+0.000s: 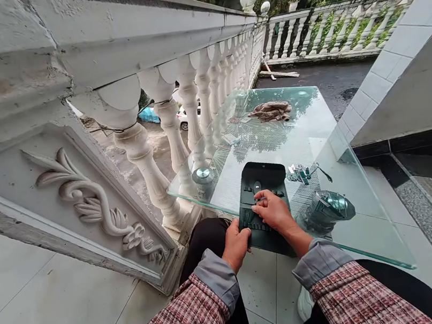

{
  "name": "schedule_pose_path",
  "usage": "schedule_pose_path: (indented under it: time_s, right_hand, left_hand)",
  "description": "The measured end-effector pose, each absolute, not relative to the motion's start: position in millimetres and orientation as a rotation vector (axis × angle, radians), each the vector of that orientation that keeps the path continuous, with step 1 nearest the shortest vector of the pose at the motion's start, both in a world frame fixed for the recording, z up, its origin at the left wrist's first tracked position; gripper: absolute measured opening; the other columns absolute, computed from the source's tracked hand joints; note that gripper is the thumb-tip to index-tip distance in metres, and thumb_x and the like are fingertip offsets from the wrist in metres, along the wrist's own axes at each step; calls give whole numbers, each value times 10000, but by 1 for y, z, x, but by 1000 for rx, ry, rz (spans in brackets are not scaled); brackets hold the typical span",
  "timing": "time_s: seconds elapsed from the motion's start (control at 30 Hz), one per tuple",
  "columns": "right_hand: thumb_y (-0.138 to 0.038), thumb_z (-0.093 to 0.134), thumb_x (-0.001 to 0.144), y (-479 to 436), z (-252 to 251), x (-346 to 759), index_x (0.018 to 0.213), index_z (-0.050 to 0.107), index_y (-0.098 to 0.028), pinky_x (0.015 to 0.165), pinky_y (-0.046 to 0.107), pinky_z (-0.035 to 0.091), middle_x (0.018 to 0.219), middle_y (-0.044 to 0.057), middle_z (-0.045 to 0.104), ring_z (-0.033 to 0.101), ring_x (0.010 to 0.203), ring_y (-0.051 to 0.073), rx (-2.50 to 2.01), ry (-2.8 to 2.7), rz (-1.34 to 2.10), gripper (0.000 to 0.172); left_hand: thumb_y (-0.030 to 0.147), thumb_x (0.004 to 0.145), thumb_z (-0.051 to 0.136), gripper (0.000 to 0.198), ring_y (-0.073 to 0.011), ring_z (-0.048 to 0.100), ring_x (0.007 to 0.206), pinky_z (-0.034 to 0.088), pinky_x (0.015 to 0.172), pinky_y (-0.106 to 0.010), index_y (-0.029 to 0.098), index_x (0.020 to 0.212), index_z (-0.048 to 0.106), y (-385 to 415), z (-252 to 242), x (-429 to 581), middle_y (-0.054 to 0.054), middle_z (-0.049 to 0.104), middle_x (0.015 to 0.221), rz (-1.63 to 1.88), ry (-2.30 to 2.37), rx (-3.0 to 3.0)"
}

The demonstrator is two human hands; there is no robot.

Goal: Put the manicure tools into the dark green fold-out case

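Note:
An unfolded black case (262, 172) with small loops across its inside lies over the near edge of the glass table (221, 196). My left hand (236, 243) grips the case's lower left edge, thumb on top and fingers underneath. Over the middle of the case, my right hand (274, 210) is closed in a pinch, thumb against forefinger. Whatever is between those fingertips is too small to make out. Just above them, a small shiny round piece (257, 185) shows against the case. Several small metal pieces (301, 173) lie on the glass to the right.
Right of my right hand, a clear plastic container or bag (330, 205) holds thin metal pieces. A small dark-ended tool (324, 173) lies beyond it. Farther back sits a crumpled brown cloth (271, 111). A white balustrade (144, 156) borders the table's left; a tiled wall (391, 62) stands right.

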State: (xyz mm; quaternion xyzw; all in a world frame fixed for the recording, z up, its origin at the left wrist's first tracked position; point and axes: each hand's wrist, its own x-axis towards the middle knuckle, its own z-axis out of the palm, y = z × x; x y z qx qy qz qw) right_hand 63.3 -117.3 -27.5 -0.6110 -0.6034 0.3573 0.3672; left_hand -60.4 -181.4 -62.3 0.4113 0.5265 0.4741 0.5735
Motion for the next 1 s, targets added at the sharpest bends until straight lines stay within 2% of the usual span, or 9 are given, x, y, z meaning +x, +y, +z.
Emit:
schedule_pose_path:
  time_s: [0.23, 0.37, 0.57, 1.0]
  right_hand:
    - [-282, 538, 701, -116, -26, 64, 860, 593, -199, 601, 277, 428, 683, 0, 625, 566, 642, 149, -1604, -1679, 830, 188]
    - [-284, 508, 738, -118, -22, 65, 759, 641, -204, 714, 301, 417, 811, 37, 645, 573, 781, 176, -1612, -1773, 708, 156]
    - [-273, 441, 802, -125, -15, 64, 824, 683, -187, 756, 284, 400, 880, 56, 642, 570, 827, 171, -1605, -1889, 623, 258]
    - [-210, 461, 820, -139, -16, 59, 860, 696, -186, 787, 280, 411, 884, 69, 631, 567, 856, 170, -1551, -2024, 513, 240]
  left_hand:
    - [223, 706, 516, 102, -59, 402, 408, 313, 332, -149, 177, 787, 475, -183, -60, -61, 72, 428, 572, 1128, 1183, 985]
    - [373, 770, 517, 210, -60, 403, 394, 324, 322, -157, 176, 829, 472, -185, -58, -61, 71, 430, 569, 1134, 1112, 996]
    - [590, 792, 456, 411, -63, 404, 361, 311, 301, -161, 180, 789, 432, -188, -58, -62, 77, 390, 518, 1163, 1061, 999]
    - [595, 792, 480, 413, -46, 380, 349, 302, 313, -158, 186, 789, 427, -187, -56, -62, 88, 390, 517, 1187, 1053, 1004]
